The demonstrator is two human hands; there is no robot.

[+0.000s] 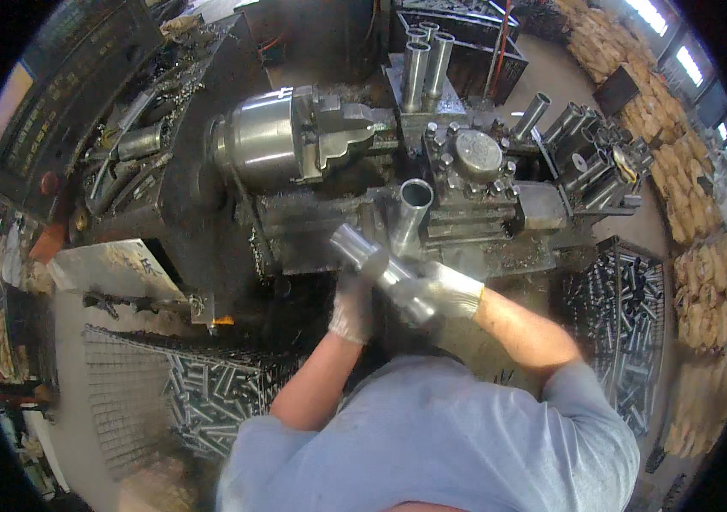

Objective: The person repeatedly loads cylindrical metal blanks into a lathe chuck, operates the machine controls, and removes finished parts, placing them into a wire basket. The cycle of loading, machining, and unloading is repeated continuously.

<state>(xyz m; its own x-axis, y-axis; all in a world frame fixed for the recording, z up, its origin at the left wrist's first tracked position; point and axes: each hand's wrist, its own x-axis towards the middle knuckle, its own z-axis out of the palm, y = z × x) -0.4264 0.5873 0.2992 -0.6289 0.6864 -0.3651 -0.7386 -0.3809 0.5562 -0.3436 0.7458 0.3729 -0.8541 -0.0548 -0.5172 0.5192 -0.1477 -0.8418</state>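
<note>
A shiny metal tube point(351, 242) slants in front of my body, its upper end pointing to the left. My left hand point(353, 299), in a pale glove with dark fingers, is closed around its middle. Nearer the lower end, my right hand point(449, 290), gloved the same way, grips the tube too; its fingers are somewhat blurred. Just beyond the hands, a second metal tube point(408, 218) stands upright with its open end up. Behind it lies a lathe, with its steel chuck point(265, 141) at left and a bolted tool post point(476, 158) at right.
Several tubes point(415, 72) stand on a plate behind the tool post, and more tubes point(589, 166) lean in a rack at right. Wire baskets hold many tubes, one at lower left point(128, 397) and one at right point(662, 333). Stacked brown sacks point(692, 192) line the right side.
</note>
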